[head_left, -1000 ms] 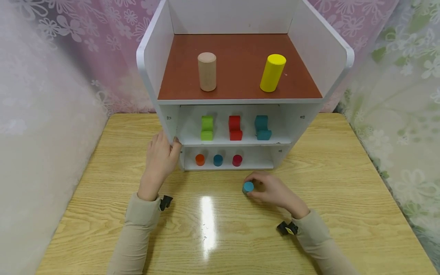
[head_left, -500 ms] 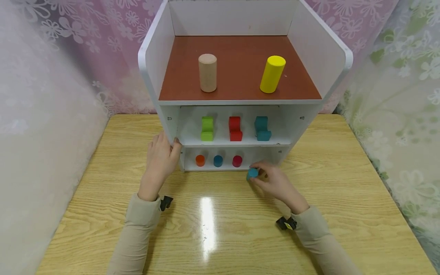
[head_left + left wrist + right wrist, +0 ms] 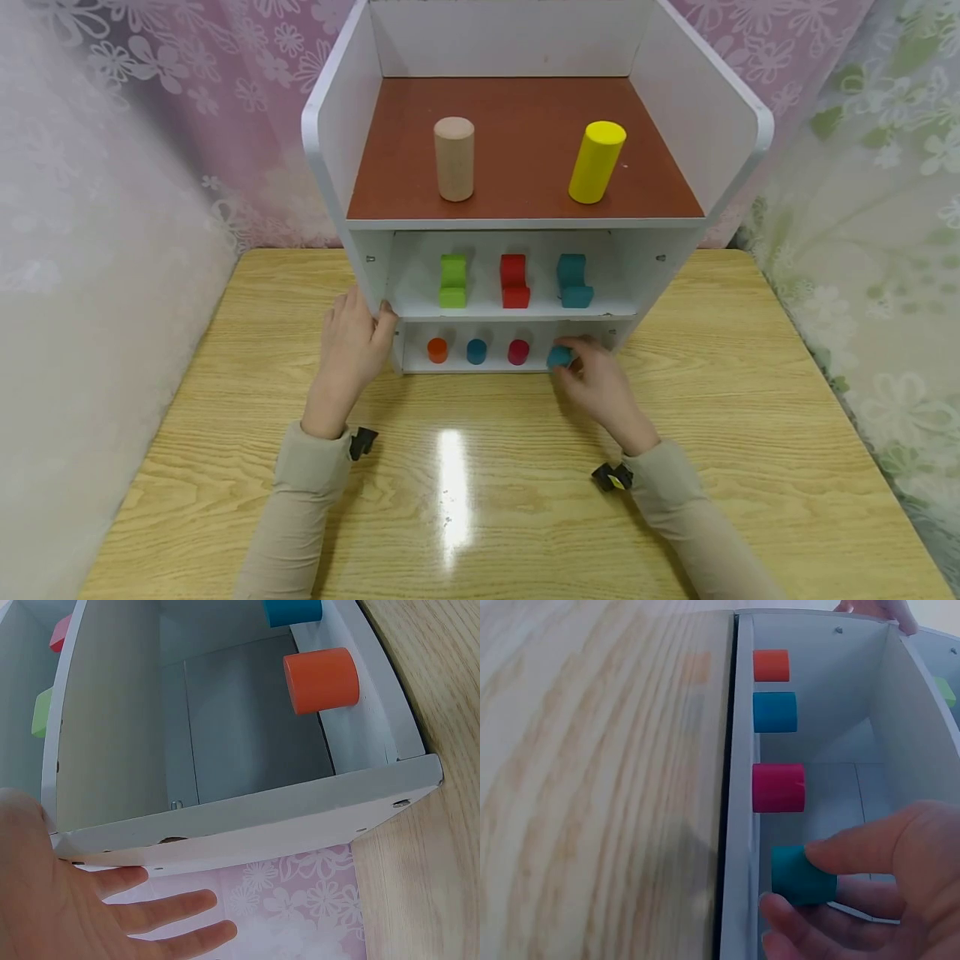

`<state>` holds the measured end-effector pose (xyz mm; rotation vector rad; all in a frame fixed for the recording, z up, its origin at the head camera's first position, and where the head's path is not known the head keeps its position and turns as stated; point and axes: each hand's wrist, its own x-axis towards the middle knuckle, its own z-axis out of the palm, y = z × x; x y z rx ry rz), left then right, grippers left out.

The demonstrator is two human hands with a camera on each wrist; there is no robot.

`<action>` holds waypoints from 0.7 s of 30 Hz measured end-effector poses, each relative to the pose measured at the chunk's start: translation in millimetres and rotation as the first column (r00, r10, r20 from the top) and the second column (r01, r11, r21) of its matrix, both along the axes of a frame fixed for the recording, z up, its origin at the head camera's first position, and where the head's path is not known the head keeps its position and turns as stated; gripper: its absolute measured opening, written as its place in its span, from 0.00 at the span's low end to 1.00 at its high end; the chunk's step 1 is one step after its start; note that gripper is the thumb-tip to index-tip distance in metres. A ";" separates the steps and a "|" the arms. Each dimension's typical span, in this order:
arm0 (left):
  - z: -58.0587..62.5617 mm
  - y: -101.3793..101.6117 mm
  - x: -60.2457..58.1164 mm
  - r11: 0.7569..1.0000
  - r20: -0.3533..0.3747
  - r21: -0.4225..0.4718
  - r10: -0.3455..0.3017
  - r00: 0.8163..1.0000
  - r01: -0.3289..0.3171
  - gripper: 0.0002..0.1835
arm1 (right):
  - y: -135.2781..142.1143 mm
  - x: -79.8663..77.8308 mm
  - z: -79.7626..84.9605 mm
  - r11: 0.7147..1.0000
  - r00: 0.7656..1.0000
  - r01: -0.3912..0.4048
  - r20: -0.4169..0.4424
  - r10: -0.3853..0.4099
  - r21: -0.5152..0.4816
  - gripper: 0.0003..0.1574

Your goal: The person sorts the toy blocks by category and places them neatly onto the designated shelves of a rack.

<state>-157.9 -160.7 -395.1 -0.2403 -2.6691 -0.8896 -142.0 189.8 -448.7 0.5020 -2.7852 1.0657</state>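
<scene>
My right hand (image 3: 600, 387) pinches a teal cylinder block (image 3: 802, 875) between thumb and fingers, inside the right part of the bottom shelf. In the right wrist view the block stands a little apart from the crimson cylinder (image 3: 778, 787). Beyond that are a blue cylinder (image 3: 775, 712) and an orange cylinder (image 3: 771, 666) in the same row, along the shelf's front edge. My left hand (image 3: 348, 346) rests against the left side of the white cabinet (image 3: 247, 825), thumb at the front edge by the middle shelf board, other fingers straight along the outside.
Green (image 3: 453, 282), red (image 3: 514, 282) and teal (image 3: 574, 282) curved blocks stand on the middle shelf. On the brown top are a plain wooden cylinder (image 3: 454, 162) and a yellow cylinder (image 3: 596, 165). The wooden table (image 3: 225, 400) spreads around the cabinet; curtains hang behind.
My right hand has carried the teal cylinder from over the table in front, forward and slightly right, into the bottom shelf. The left hand has stayed in place.
</scene>
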 end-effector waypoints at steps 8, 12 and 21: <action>0.6 0.3 0.4 1.000 0.002 0.004 -0.005 1.000 0.005 0.22 | -4.1 -6.8 -5.6 0.997 0.997 0.073 -0.006 -0.073 0.027 0.22; 0.7 0.8 0.7 1.000 0.005 0.006 -0.004 1.000 0.004 0.22 | -5.6 -8.6 -8.1 0.995 0.995 0.096 0.004 -0.096 0.041 0.21; 0.2 0.8 0.8 1.000 0.004 0.010 0.000 1.000 0.000 0.22 | -6.2 -9.3 -10.0 0.993 0.994 0.105 0.009 -0.106 0.048 0.21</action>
